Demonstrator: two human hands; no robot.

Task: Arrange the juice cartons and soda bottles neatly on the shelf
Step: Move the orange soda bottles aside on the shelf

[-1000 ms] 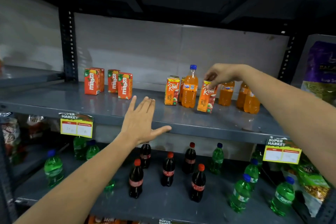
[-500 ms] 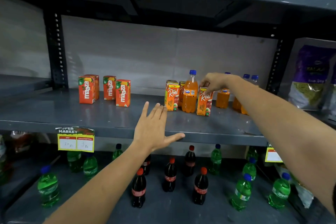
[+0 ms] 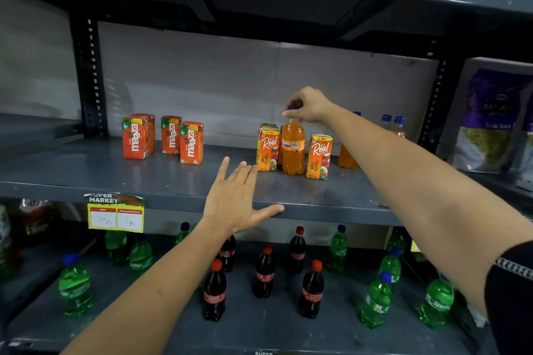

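- Four red Maaza cartons stand at the left of the middle shelf, loosely grouped, one partly hidden behind the front-left one. They look light, stiff-walled and easily toppled; a pinch across the flat sides would suit them.
- The left hand lies flat and spread, taking hold of nothing, with its thumb along the shelf's front edge and its fingertips just short of the left Real apple carton.
- At least three Real apple cartons are in view: two in front and at least one more tucked behind the left one. The right-hand Real carton stands slightly forward of the rest.
- Between the front two stands the orange Fanta bottle, upright on the shelf. The right hand has its grip closed around the blue cap.
- Full, the bottle is likely heavy with smooth, slick plastic sides; the ridged cap or neck gives the surest hold.
- To the right, behind the right forearm, are three more orange bottles, with the nearest orange bottle mostly hidden and two blue caps farther along.
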